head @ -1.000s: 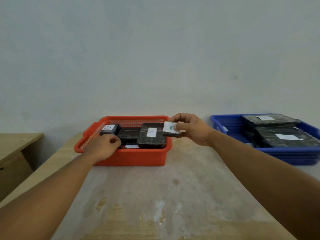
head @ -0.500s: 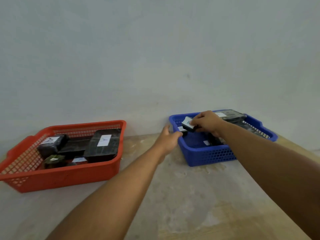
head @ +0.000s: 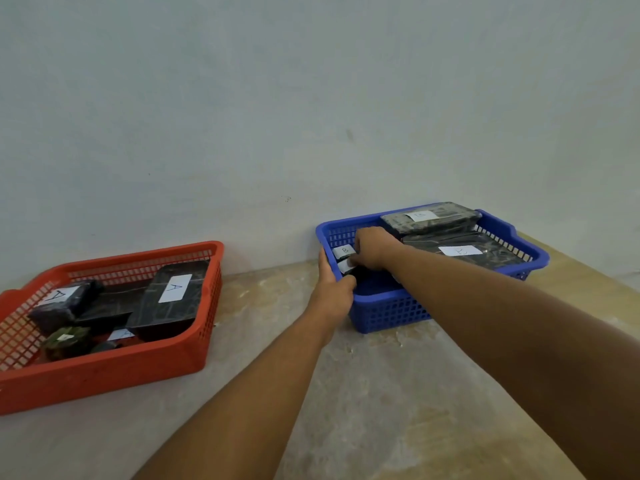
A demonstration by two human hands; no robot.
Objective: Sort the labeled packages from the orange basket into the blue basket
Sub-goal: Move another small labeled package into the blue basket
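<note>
Inside the blue basket (head: pixel 388 308), at its left end: right hand (head: pixel 372 249) curled down over a small package (head: pixel 344 266), fingertips touching it, actual pinch impossible to tell. B-labeled package (head: pixel 344 251) just behind, beside the knuckles. Left hand (head: pixel 333 284) clamped on the basket's near-left rim. Well apart on the left, orange basket (head: pixel 104 374), with an A-labeled package (head: pixel 169 299) inside.

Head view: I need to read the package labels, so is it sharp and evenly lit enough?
Head view: soft, even light, no glare; the A label in the orange basket and the B label in the blue basket read clearly; far labels stay unclear; wide-angle stretching at the edges.
</note>
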